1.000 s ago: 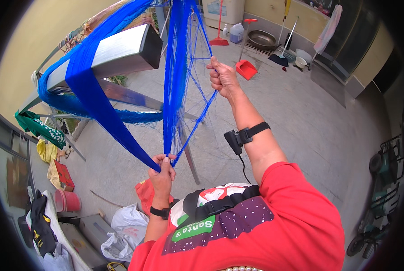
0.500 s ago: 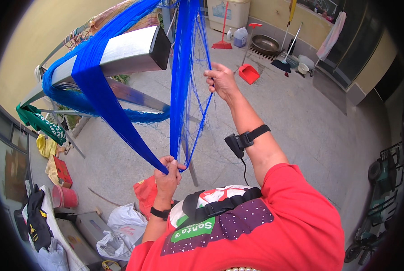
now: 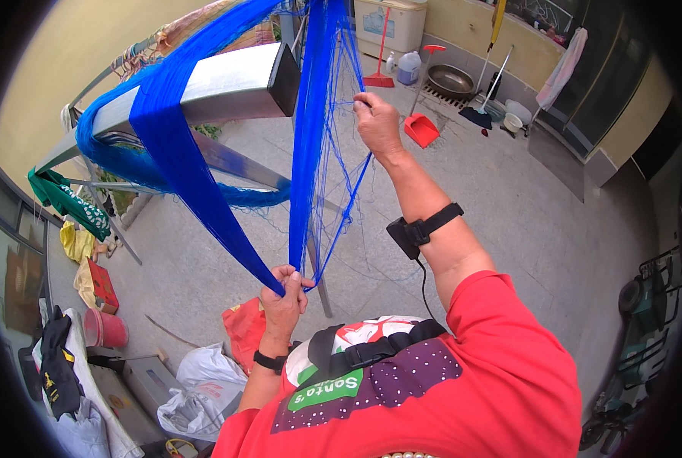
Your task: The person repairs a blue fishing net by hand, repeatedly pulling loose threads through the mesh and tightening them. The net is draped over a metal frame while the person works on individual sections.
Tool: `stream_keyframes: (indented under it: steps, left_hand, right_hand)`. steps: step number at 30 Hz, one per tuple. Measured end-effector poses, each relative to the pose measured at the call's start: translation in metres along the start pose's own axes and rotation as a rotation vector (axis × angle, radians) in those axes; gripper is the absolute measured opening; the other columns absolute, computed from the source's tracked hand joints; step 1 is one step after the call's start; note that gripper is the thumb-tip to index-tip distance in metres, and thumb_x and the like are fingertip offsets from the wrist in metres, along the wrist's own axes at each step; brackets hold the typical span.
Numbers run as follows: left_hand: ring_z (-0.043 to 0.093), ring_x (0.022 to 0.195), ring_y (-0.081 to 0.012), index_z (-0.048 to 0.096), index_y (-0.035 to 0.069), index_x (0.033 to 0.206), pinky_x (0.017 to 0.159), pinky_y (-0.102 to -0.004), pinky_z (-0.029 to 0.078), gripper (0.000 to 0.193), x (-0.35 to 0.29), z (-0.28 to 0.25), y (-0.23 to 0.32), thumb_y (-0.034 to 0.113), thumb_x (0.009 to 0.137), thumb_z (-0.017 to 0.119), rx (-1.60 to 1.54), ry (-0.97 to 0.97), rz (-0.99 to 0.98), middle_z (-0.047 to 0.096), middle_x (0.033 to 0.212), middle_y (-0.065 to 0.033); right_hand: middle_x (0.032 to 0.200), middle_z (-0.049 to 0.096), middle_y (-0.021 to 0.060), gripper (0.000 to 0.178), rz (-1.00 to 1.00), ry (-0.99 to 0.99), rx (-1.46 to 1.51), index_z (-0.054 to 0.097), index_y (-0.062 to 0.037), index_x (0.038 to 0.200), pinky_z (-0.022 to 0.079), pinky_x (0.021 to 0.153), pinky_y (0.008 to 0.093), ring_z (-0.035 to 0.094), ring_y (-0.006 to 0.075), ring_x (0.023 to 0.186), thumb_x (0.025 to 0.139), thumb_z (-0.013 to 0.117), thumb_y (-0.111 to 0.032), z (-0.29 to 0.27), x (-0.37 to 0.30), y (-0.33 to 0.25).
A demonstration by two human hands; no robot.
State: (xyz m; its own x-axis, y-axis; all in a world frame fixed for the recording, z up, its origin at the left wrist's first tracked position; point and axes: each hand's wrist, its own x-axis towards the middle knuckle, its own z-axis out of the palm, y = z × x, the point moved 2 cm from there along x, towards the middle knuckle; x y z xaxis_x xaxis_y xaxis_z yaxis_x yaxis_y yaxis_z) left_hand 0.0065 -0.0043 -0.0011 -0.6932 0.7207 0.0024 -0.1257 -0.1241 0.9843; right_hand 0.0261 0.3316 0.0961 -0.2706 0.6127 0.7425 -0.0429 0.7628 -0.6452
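A long skein of bright blue thread [image 3: 175, 145] hangs over the end of a square metal beam [image 3: 234, 80] and runs down toward me in a flat band. At its lower bend, my left hand [image 3: 281, 296] is closed round the thread. From there the strands rise again in a second band, with loose, tangled threads on its right side. My right hand [image 3: 377, 126], higher and farther out, pinches some of those blue strands between its fingers and holds them away from the main band. A darker blue skein lies round the beam behind.
Metal legs of the frame stand at the left and beneath the beam. A red dustpan [image 3: 421, 130], a red broom [image 3: 378, 79] and a metal basin [image 3: 451, 81] are by the far wall. White plastic bags [image 3: 204, 382] and a pink bucket [image 3: 106, 328] lie at lower left.
My right hand has moved slightly right and its fingers have closed on the strands. The loose threads are pulled a little wider. My left hand has stayed put.
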Motion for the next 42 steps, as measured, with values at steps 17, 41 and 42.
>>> stream_keyframes:
  steps: [17,41,42]
  left_hand:
    - [0.043,0.038,-0.0063,0.049,-0.002,0.098,0.034,-0.0188,0.032,0.009,-0.001,-0.003,-0.003,0.005,0.092,0.049,0.011,0.005,0.031,0.06,0.072,-0.0089]
    - [0.044,0.037,-0.0066,0.05,-0.001,0.095,0.033,-0.0196,0.032,0.008,-0.001,-0.001,-0.004,0.005,0.091,0.052,0.035,-0.014,0.051,0.053,0.065,-0.0042]
    - [0.044,0.037,-0.0067,0.05,-0.001,0.095,0.033,-0.0197,0.032,0.008,-0.001,-0.001,-0.004,0.005,0.091,0.052,0.034,-0.017,0.052,0.053,0.065,-0.0041]
  right_hand:
    - [0.102,0.059,0.0159,0.021,0.521,-0.099,0.762,0.056,0.0055,0.098,0.054,0.05,0.0295,0.062,0.0173,0.076,0.094,0.049,-0.014,-0.047,-0.011,-0.008]
    - [0.082,0.061,0.0128,0.023,0.335,-0.145,-0.1,0.061,-0.0008,0.101,0.049,0.072,0.0355,0.061,0.0245,0.076,0.079,0.06,-0.008,-0.053,-0.003,-0.039]
    - [0.083,0.062,0.0142,0.028,0.091,-0.032,-0.255,0.062,-0.0022,0.104,0.049,0.075,0.0371,0.062,0.0285,0.079,0.077,0.061,-0.009,-0.049,0.001,-0.045]
